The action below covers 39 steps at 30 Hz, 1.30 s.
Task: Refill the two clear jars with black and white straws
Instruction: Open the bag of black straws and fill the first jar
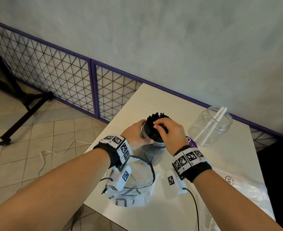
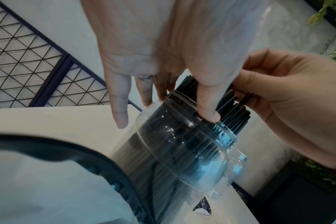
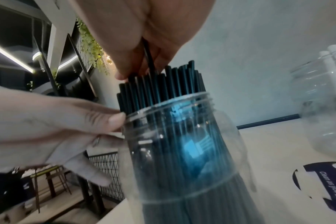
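Note:
A clear jar (image 1: pixel 151 151) packed with black straws (image 1: pixel 157 116) stands upright in the middle of the white table (image 1: pixel 154 100). My left hand (image 1: pixel 145 131) clasps its neck, thumb in front and fingers behind; the left wrist view shows the thumb (image 2: pixel 209 116) on the rim. My right hand (image 1: pixel 159 129) sits on top of the bundle and pinches a black straw (image 3: pixel 149 60) that stands above the others. To the right stands a second clear jar (image 1: pixel 210 127) holding two white straws (image 1: pixel 215 120), also seen in the right wrist view as the second jar (image 3: pixel 324 115).
A clear zip bag (image 1: pixel 134 189) lies near the table's front left edge, right below my left wrist. More crinkled plastic (image 1: pixel 240 190) covers the table's right side. A purple sticker (image 1: pixel 190 141) lies between the jars. A wire fence (image 1: pixel 54 75) and a tiled floor are off to the left.

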Tool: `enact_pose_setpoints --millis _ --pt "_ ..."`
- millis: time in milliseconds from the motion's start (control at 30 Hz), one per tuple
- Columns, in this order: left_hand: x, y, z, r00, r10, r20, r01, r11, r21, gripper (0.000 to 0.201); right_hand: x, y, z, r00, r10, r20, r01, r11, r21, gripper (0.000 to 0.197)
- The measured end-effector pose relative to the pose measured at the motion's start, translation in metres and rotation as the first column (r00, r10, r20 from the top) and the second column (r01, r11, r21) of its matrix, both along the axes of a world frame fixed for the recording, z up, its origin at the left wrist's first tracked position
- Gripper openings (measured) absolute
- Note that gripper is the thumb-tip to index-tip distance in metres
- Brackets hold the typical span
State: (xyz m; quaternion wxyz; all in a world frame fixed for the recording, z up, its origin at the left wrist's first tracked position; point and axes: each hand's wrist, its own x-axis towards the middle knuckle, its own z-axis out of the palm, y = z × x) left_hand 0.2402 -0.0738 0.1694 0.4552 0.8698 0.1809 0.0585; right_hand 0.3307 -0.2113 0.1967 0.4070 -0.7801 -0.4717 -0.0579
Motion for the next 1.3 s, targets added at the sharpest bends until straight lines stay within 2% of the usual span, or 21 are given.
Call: enact_pose_setpoints --millis 67,200,333,400,467,667,800,900,1000,1100,1167,1233,1300 --pt "-0.001 0.000 0.000 1.000 -0.006 0.012 0.007 1.000 -0.015 0.074 -0.003 -0.003 -0.011 0.994 0.024 0.109 -0.022 1.000 -0.019 0.019" --pt "-0.002 -0.001 -0.001 0.999 -0.011 0.033 0.011 1.000 -0.008 0.080 -0.011 -0.009 -0.026 0.971 0.116 0.207 -0.067 0.971 -0.231 0.040" --pt "-0.002 -0.001 0.000 1.000 -0.010 0.026 0.010 1.000 -0.003 0.078 -0.012 -0.008 -0.023 0.932 0.197 0.304 -0.030 0.878 -0.478 0.054" --pt "-0.002 0.000 0.000 0.999 -0.023 0.034 0.023 1.000 -0.010 0.083 -0.010 -0.003 -0.020 0.915 0.201 0.349 0.035 0.824 -0.565 0.060" --pt "-0.002 0.000 -0.001 0.999 -0.026 0.025 0.026 1.000 -0.003 0.085 -0.007 0.001 -0.016 0.904 0.178 0.390 0.101 0.795 -0.598 0.066" --pt "0.000 0.001 -0.003 0.999 0.004 0.035 -0.004 1.000 0.007 0.080 0.011 0.013 -0.001 0.906 0.176 0.385 0.142 0.730 -0.668 0.072" --pt "0.000 0.000 -0.003 1.000 0.009 0.027 -0.009 1.000 0.010 0.079 0.015 0.019 -0.005 0.952 0.094 0.292 0.128 0.744 -0.656 0.076" --pt "0.000 0.001 -0.004 1.000 0.017 0.025 -0.017 1.000 -0.005 0.079 0.008 0.026 -0.008 0.962 0.001 0.275 0.180 0.754 -0.632 0.069" --pt "0.000 0.003 -0.003 1.000 0.001 -0.013 -0.001 1.000 -0.013 0.083 0.008 0.026 0.003 0.995 -0.035 0.096 0.083 0.818 -0.569 0.070" --pt "0.002 0.009 0.000 0.996 -0.037 -0.083 0.034 0.999 -0.039 0.086 0.020 0.001 0.013 0.983 -0.115 -0.145 0.065 0.948 -0.313 0.086" --pt "0.004 0.015 0.001 0.991 -0.069 -0.118 0.062 0.996 -0.061 0.093 0.029 -0.024 0.010 0.936 -0.169 -0.308 0.098 0.967 -0.233 0.102" --pt "0.008 0.018 0.003 0.986 -0.101 -0.132 0.092 0.993 -0.075 0.100 0.037 -0.043 -0.002 0.890 -0.218 -0.401 0.087 0.944 -0.320 0.117" --pt "0.014 0.017 0.007 0.981 -0.130 -0.144 0.114 0.986 -0.118 0.097 0.039 -0.045 -0.016 0.870 -0.249 -0.425 0.047 0.901 -0.431 0.128"
